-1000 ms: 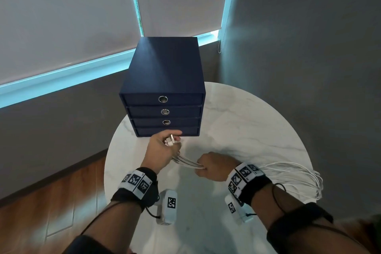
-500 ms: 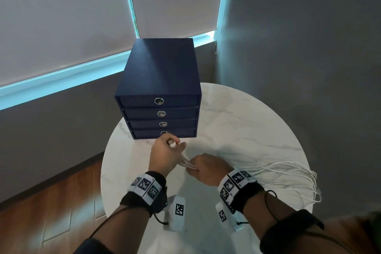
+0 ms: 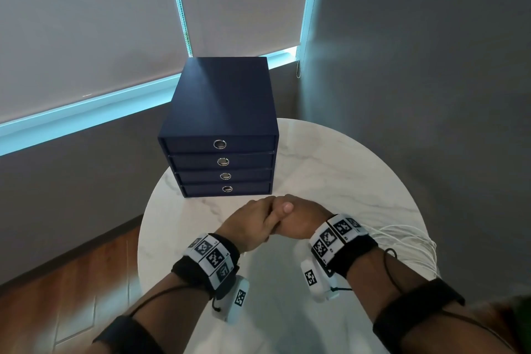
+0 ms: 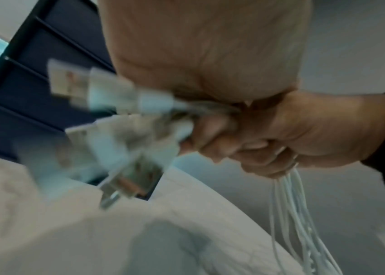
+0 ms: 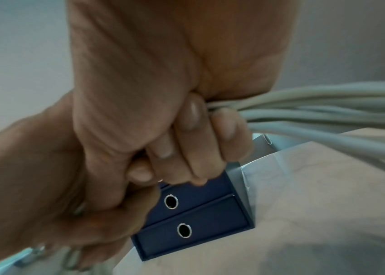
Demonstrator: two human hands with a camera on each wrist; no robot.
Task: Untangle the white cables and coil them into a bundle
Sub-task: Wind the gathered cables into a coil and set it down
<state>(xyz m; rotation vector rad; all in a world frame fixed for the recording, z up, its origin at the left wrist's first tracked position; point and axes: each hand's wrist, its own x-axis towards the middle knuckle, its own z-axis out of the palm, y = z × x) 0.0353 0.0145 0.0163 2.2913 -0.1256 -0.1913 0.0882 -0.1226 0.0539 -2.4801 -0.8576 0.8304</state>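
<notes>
My left hand (image 3: pixel 253 223) and right hand (image 3: pixel 298 221) are pressed together over the round marble table (image 3: pixel 330 169), just in front of the drawer box. Both fists grip the same bunch of white cables (image 5: pixel 316 113). In the left wrist view the USB plug ends (image 4: pixel 116 115) stick out of my left fist, and the strands (image 4: pixel 292 214) hang down below the right fist (image 4: pixel 304 130). The loose cable loops (image 3: pixel 408 241) trail off to the right behind my right wrist, toward the table's edge.
A dark blue box with several ring-pull drawers (image 3: pixel 221 135) stands at the back left of the table, close to my knuckles. A grey wall (image 3: pixel 431 66) lies to the right, window blinds (image 3: pixel 86 23) behind, wooden floor (image 3: pixel 71 282) at lower left.
My right hand slid left along the cables until it met the left hand. The gap of bare strands between the fists has closed, and the plug ends are now hidden in the head view.
</notes>
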